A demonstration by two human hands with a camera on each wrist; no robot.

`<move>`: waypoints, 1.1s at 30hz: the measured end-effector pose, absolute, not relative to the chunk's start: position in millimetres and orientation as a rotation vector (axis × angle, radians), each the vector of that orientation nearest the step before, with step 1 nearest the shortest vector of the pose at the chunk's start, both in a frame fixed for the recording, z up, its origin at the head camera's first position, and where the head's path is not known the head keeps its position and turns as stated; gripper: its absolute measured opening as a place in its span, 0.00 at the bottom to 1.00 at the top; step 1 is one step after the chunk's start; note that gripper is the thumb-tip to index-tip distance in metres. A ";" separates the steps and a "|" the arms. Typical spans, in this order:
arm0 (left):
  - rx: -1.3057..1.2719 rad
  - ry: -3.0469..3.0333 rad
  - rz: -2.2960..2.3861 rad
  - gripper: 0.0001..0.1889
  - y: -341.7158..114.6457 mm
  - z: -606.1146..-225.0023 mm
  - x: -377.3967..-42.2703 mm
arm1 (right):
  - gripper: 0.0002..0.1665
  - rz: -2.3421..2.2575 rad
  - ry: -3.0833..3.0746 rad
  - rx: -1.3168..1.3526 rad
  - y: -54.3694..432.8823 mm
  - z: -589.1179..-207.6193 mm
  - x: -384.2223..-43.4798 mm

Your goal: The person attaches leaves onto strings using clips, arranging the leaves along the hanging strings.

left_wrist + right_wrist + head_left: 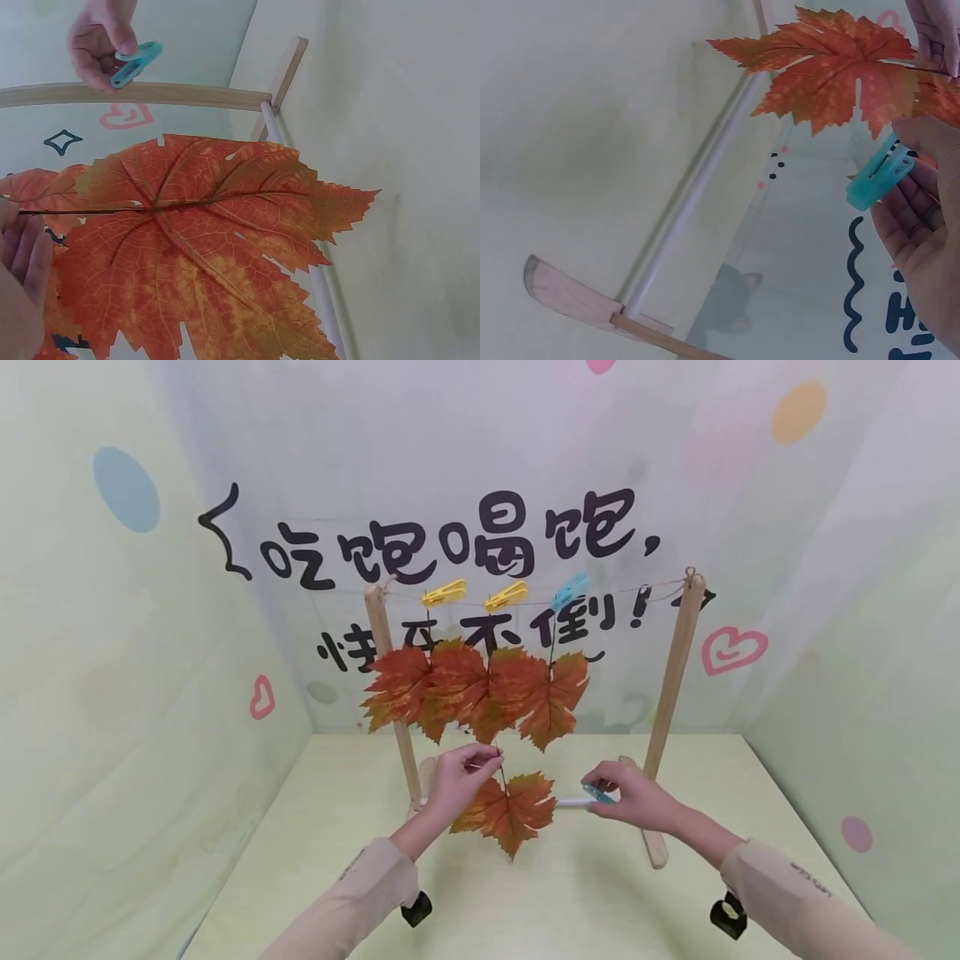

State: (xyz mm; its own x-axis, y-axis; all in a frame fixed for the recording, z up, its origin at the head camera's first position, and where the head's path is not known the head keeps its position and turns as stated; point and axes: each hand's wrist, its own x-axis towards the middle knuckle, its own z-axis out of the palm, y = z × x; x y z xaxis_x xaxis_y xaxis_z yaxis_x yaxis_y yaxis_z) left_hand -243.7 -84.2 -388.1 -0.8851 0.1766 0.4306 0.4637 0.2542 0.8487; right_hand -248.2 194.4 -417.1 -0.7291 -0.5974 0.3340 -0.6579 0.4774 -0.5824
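My left hand pinches the thin dark stem of an orange-red maple leaf, which hangs below the fingertips in the head view. In the left wrist view that leaf fills the middle, its stem running to the fingers at the left edge. To the right, my right hand holds a light blue clothespin between thumb and fingers. The right wrist view shows this clothespin from close by. Above both hands, several maple leaves hang in an overlapping row from a string.
Two yellow clothespins and a blue clothespin grip the string. It runs between a left wooden post and a right wooden post. A white rod joins the posts low down, over the pale table.
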 end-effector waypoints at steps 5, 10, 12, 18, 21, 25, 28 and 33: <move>-0.645 -2.258 -1.709 0.06 -71.3 -381.3 -243.1 | 0.15 1.020 -2.589 1.117 201.2 -389.6 -249.1; -0.696 -2.245 -1.681 0.05 -59.8 -377.5 -247.8 | 0.16 0.974 -2.517 1.129 204.7 -367.5 -251.9; -0.710 -2.237 -1.692 0.06 -55.3 -380.7 -255.6 | 0.16 0.946 -2.490 1.143 205.2 -359.3 -252.5; -0.731 -2.230 -1.728 0.10 -38.1 -387.1 -278.1 | 0.17 0.870 -2.423 1.177 207.5 -338.8 -254.6; -0.761 -2.227 -1.714 0.10 -27.5 -380.3 -282.5 | 0.17 0.837 -2.383 1.181 210.5 -331.2 -256.9; -0.812 -2.216 -1.695 0.10 -14.5 -368.0 -285.9 | 0.18 0.797 -2.307 1.186 215.6 -321.8 -260.0; -0.836 -2.198 -1.667 0.08 -7.0 -358.9 -287.4 | 0.18 0.785 -2.275 1.184 219.9 -314.1 -261.5; -0.835 -2.187 -1.660 0.08 2.7 -348.4 -291.3 | 0.19 0.769 -2.305 1.146 227.5 -298.8 -262.4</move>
